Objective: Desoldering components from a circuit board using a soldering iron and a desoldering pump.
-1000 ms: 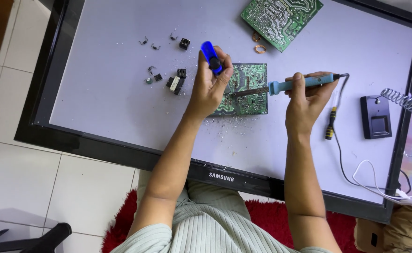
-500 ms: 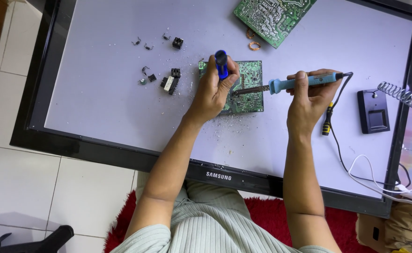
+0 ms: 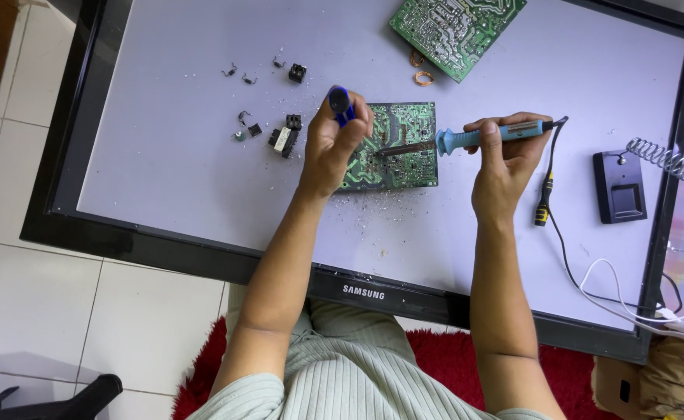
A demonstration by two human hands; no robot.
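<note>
The blue desoldering pump [image 3: 341, 105] has come in over the small green circuit board [image 3: 395, 146] since a second ago. The left hand [image 3: 334, 144] is wrapped tight around it. The right hand [image 3: 507, 155] grips a blue-handled soldering iron [image 3: 474, 138], tip on that board, which lies on the flat screen [image 3: 163, 155] beside loose components [image 3: 284, 138].

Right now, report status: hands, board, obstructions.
Left hand grips blue tool. Right hand holds soldering iron, tip on small green board. Loose parts left of board.
</note>
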